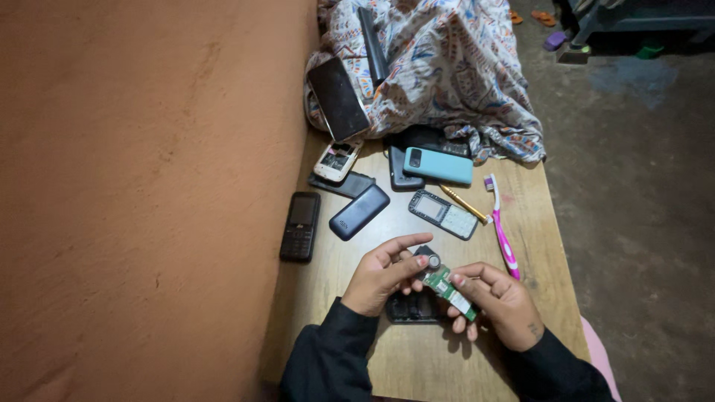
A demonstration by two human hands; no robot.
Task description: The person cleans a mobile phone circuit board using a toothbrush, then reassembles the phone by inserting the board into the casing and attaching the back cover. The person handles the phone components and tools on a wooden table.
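Wooden and pale, the table (pixel 417 365) runs alongside an orange-brown wall (pixel 134 201), with a bare grey floor (pixel 640 186) on its other side. Both hands work near the table's close end, above a dark phone shell (pixel 412 307) lying flat on the wood.

Between them is a small green circuit board (pixel 449 289) with a round silver-and-black part at its upper end. In the left hand (pixel 380 277), thumb and forefinger are closed on that upper end, the forefinger stretched out straight over it. In the right hand (pixel 500 301), the fingers curl around the lower end of the board, pinching it between thumb and fingertips. Dark sleeves cover both wrists.

Farther up the table lies a scatter of phones and parts: a black keypad phone (pixel 299 226) by the wall, a dark blue phone back (pixel 360 211), a keypad frame (pixel 444 214) with an empty screen window, a teal phone (pixel 439 165) resting on a darker one, and an opened handset (pixel 337 161) showing its insides. A pink-and-white toothbrush (pixel 501 232) lies along the floor-side edge (bristles pointing away from the person), with a gold pen (pixel 463 204) just beside it. At the far end a patterned cloth (pixel 454 67) is heaped up, with a black smartphone (pixel 339 98) leaning on it.
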